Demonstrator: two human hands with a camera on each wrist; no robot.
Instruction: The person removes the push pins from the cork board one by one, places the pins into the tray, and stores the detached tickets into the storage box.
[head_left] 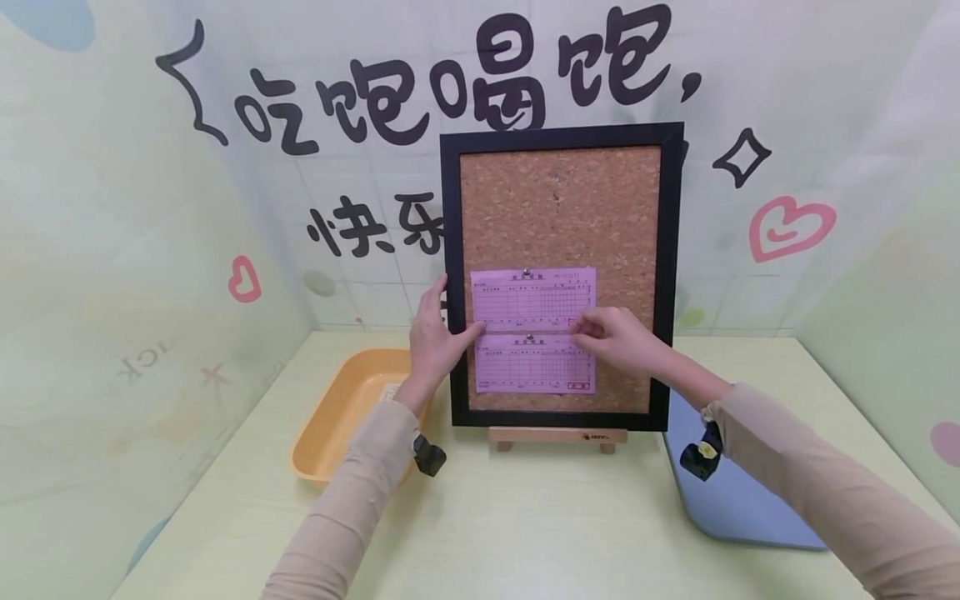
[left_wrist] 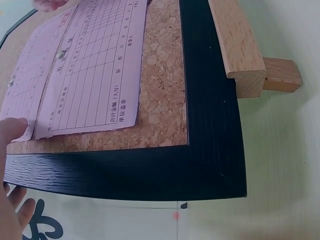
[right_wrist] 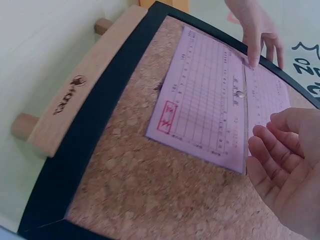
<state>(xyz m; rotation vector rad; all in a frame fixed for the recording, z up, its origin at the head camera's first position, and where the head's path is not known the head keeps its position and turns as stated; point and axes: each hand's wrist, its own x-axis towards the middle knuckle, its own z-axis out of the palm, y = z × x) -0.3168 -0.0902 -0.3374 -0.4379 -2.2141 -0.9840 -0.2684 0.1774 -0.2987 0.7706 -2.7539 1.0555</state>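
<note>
A black-framed cork board leans upright on a small wooden easel. Two pink printed slips are on its lower half, the upper slip just above the lower slip. A pin stands at the top of the upper slip and another pin at the top of the lower one. My left hand grips the board's left edge, thumb on the upper slip's lower left corner, fingers behind the frame. At the upper slip's lower right corner is my right hand, fingers loosely bent, covering that corner; contact is unclear.
On the left of the table stands a yellow tray, with a small pale paper in it partly behind my left arm. A blue mat or tray lies at the right, under my right forearm. A printed wall sheet rises behind the board.
</note>
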